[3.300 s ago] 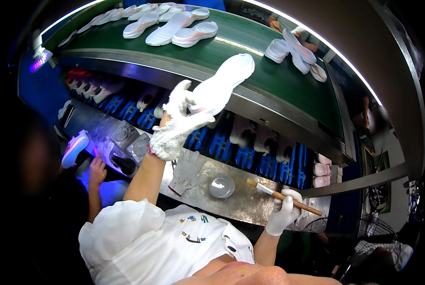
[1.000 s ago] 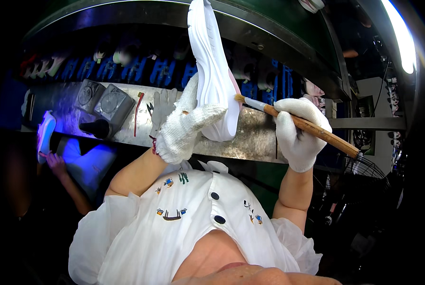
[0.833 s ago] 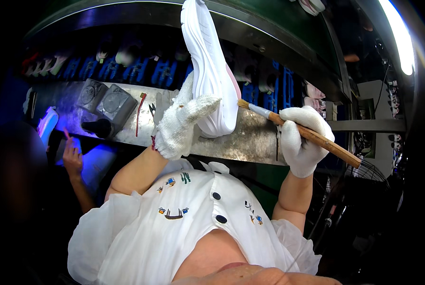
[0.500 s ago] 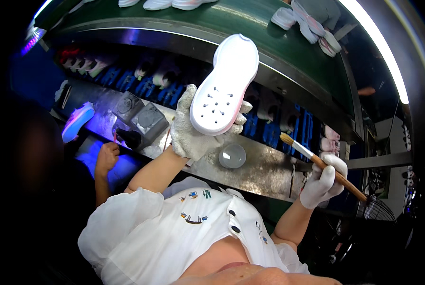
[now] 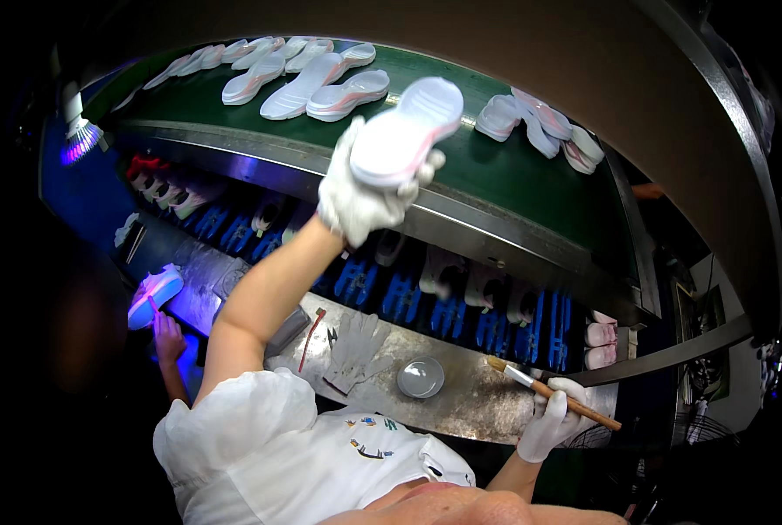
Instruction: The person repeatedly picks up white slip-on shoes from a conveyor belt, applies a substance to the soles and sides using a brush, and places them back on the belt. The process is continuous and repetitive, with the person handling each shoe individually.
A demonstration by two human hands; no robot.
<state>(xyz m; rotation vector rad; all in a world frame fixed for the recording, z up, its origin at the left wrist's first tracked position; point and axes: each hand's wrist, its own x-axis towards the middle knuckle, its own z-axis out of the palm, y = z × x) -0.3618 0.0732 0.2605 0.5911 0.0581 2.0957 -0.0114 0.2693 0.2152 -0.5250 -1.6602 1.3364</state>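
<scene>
Our left hand (image 5: 360, 194) holds a white sole (image 5: 404, 136) by one end; our right hand (image 5: 550, 424) grips a brush (image 5: 587, 411); should the left grasp slacken, the sole could fall.

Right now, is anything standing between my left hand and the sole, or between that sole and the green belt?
Nothing visible: your gloved left hand grips the sole directly, and nothing shows between sole and belt; other soles lie to either side.

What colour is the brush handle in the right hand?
The brush handle is brown, clearest in the head view.
</scene>
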